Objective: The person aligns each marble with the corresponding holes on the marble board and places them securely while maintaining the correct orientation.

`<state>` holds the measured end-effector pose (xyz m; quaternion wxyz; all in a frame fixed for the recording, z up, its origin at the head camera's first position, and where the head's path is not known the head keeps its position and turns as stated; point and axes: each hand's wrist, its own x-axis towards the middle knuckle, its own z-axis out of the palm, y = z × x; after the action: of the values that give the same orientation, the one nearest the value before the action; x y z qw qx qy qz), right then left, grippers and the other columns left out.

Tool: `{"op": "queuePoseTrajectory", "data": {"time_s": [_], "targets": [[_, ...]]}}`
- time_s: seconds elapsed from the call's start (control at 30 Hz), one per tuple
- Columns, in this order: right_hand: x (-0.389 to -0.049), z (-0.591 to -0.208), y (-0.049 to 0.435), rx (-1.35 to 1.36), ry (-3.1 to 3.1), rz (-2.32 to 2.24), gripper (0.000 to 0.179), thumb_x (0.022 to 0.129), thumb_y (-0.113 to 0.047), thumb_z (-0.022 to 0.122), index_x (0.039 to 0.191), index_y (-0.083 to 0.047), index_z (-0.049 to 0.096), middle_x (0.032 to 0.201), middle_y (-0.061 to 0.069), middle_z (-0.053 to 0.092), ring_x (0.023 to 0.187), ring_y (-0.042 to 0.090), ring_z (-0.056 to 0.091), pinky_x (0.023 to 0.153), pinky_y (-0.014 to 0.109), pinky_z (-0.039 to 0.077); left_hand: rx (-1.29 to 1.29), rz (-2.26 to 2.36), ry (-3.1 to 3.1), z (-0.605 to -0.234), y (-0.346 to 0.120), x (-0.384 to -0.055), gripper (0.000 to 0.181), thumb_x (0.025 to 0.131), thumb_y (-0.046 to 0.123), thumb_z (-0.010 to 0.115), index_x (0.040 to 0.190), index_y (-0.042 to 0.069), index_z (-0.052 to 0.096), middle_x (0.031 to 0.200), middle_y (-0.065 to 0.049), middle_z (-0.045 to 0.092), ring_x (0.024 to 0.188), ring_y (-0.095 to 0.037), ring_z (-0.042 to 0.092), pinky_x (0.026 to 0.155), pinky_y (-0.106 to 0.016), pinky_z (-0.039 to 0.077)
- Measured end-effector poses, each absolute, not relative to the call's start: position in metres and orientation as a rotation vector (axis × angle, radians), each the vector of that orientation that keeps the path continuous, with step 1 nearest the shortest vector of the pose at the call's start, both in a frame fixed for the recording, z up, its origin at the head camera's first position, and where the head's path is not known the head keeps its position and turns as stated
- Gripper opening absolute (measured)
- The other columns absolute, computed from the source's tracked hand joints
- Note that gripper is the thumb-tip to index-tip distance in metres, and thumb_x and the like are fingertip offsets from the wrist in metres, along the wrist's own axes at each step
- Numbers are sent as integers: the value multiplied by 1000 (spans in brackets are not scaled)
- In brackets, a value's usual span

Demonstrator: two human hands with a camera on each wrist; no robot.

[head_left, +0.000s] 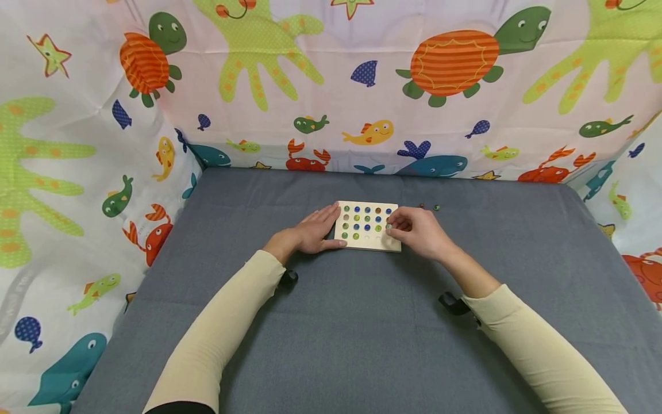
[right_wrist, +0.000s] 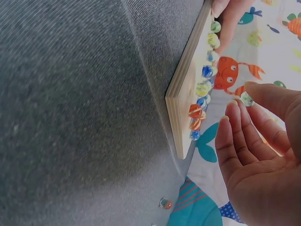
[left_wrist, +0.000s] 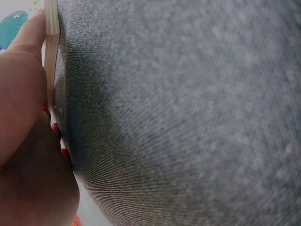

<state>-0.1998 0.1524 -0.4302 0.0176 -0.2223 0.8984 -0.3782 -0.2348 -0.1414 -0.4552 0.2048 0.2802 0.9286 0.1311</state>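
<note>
A pale wooden board [head_left: 372,245] with rows of round hollows lies on the grey cloth. Green, blue, yellow and brown marbles [head_left: 367,218] sit in most hollows; some in the front row show bare. My left hand [head_left: 316,232] rests against the board's left end, fingers extended along its far corner and thumb at the near one. Over the board's right side, my right hand [head_left: 420,231] pinches a clear greenish marble [right_wrist: 246,99] between thumb and fingertip. In the right wrist view this marble is apart from the board, and the other fingers are loosely bent.
Two loose marbles, one brown [head_left: 421,205] and one green [head_left: 437,207], lie on the cloth beyond my right hand. The grey-covered table [head_left: 351,333] is bordered at the back and sides by a printed curtain [head_left: 331,86] with sea animals.
</note>
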Motion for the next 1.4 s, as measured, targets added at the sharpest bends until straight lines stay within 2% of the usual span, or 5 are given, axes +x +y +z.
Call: {"op": "queuePoseTrajectory", "data": {"time_s": [0.3, 0.47, 1.4], "targets": [[-199, -429, 141, -720, 2770, -1173, 15, 97, -8, 72, 107, 3, 71, 93, 11, 71, 83, 23, 64, 74, 38, 53, 778, 395, 2582, -463, -143, -239, 96, 102, 66, 44, 165, 11, -4, 172, -4, -12, 158, -21, -7, 127, -42, 0], [-198, -429, 134, -751, 2766, -1162, 13, 96, -8, 73, 105, 1, 71, 93, 11, 71, 83, 22, 64, 76, 39, 54, 763, 350, 2596, -459, -141, -236, 93, 104, 61, 45, 165, 12, -5, 172, -4, -13, 158, -20, -7, 127, -40, 1], [-209, -449, 112, -760, 2775, -988, 13, 96, -11, 72, 103, 0, 73, 91, 8, 72, 82, 20, 66, 77, 41, 56, 768, 337, 2620, -460, -141, -237, 95, 103, 64, 46, 165, 11, -3, 172, -5, -9, 159, -21, -3, 128, -39, 3]]}}
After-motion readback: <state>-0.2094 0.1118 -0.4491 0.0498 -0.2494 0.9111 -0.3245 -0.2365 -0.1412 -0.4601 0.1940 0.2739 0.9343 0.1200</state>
